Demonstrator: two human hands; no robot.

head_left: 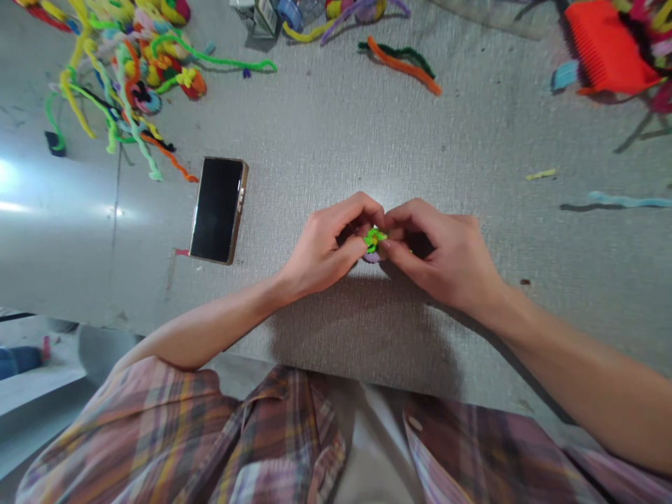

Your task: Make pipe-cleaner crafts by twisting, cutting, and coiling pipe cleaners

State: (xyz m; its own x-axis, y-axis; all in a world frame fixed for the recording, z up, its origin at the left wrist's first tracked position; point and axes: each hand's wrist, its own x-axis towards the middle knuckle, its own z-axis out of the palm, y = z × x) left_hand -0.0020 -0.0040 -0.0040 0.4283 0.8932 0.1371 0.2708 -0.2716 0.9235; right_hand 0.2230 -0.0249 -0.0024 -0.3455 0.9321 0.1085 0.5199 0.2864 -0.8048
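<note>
Hands, left hand [333,241] and right hand [446,255]: drawn together at the middle of the scene, fingertips close, both pinched on one small green piece [374,238].
Left grip: holds the left side between thumb and bent fingers.
Right grip: meets the right side with the thumb tip, fingers curled in on the far side.
Green piece: sits between the fingertips, bright, with a touch of yellow at its middle; too small to make out the exact shape.
Lilac part [372,258]: shows just under the near edge of the green; cannot tell whether joined.
Worktop [315,140]: runs grey and textured, darkened by shadow on the near side of the hands.
Phone [218,210]: lies to the left, screen dark, well apart from the left hand.
Tangled heap [131,63]: spreads over the far left in many colours.
Orange stem [404,67]: lies far, just beside a dark green stem [417,55].
Red comb-like piece [609,49]: lies far right, near a light blue scrap [565,75].
Pale blue stem [630,200]: lies at the right, well apart from the right hand.
</note>
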